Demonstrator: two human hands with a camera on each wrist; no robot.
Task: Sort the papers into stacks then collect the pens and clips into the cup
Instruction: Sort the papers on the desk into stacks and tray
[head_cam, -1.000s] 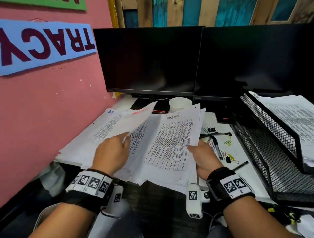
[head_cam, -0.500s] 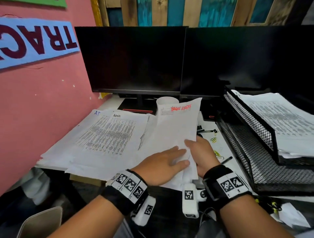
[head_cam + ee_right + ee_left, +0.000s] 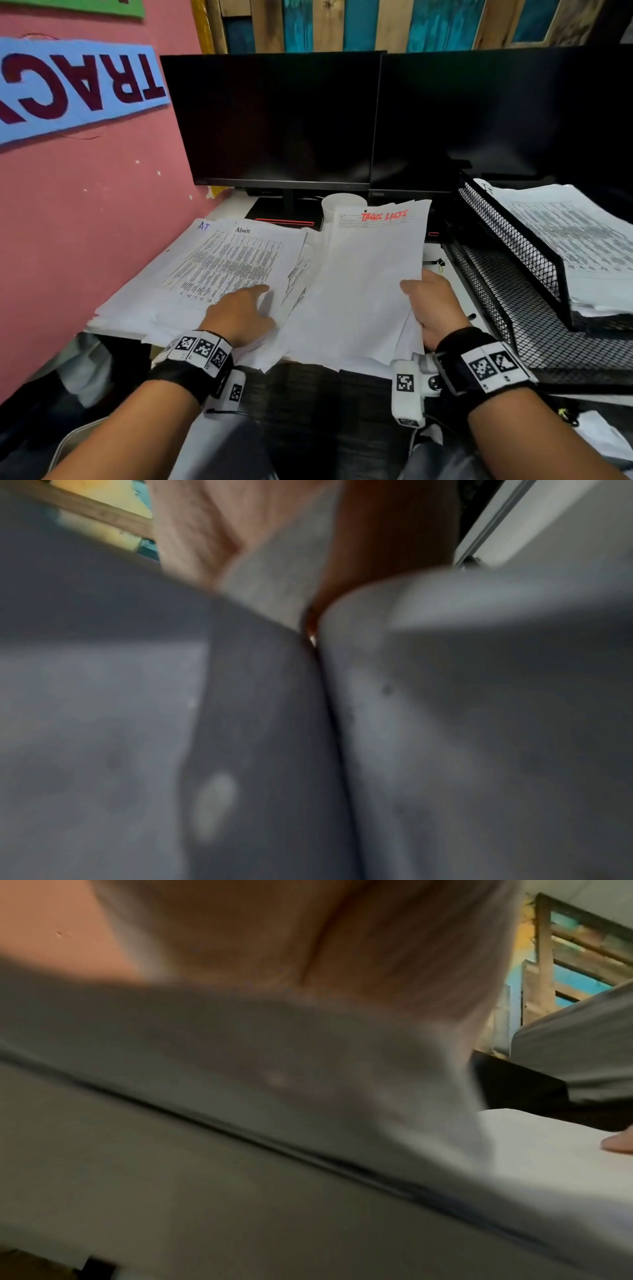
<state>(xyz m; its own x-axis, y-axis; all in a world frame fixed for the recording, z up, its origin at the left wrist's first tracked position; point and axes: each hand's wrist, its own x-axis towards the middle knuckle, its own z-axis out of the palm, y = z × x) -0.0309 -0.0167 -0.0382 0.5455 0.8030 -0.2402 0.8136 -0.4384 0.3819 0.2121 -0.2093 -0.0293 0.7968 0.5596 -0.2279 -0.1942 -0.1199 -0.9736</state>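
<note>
I've got the R hand (image 3: 433,305) pinching the right edge of the red-titled sheet (image 3: 363,274), lifted clear w/ the cup (image 3: 337,205) behind it, while the L hand (image 3: 239,313) lies flat, fingers straight, pinning the Admin pile (image 3: 222,263) on the bench (image 3: 436,251), prob. so nothing slides as I sort.

Left hand (image 3: 239,317) now on left stack (image 3: 219,263)

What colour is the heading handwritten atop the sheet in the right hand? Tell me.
Red heading, clearest in the head view.
</note>
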